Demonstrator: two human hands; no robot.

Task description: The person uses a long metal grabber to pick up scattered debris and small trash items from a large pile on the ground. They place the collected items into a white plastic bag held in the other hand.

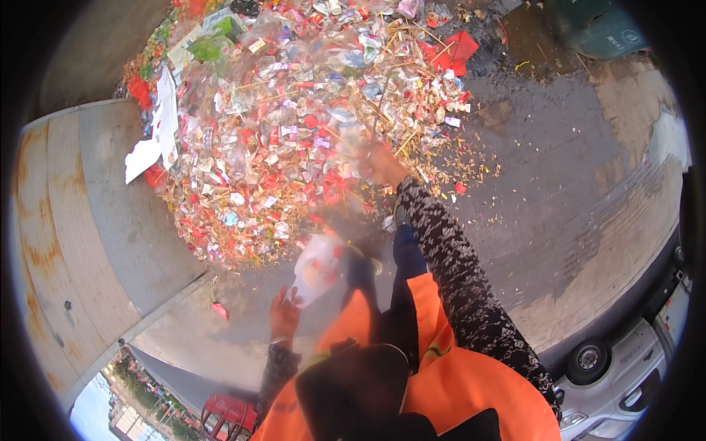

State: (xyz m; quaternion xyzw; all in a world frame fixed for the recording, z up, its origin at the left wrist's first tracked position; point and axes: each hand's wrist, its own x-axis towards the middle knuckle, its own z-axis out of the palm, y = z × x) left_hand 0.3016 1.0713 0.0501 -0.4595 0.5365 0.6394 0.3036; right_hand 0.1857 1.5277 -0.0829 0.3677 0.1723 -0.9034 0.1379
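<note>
My left hand, low and left of my legs, pinches the end of a whitish translucent plastic bag. Some red and yellowish matter shows in or on the bag. Ahead of me, my right hand is closed around a thin dark rod that points away over the waste. Blur hides the fingers and the rod's lower end. A broad heap of mixed rubbish spreads before my feet, with plastic film, red wrappers, paper scraps and thin sticks in it.
A white broken board lies at the heap's left edge, beside a rust-stained panelled surface. A red sheet lies at the upper right, near a dark green bin. A silver vehicle stands at lower right, a red vehicle at lower left.
</note>
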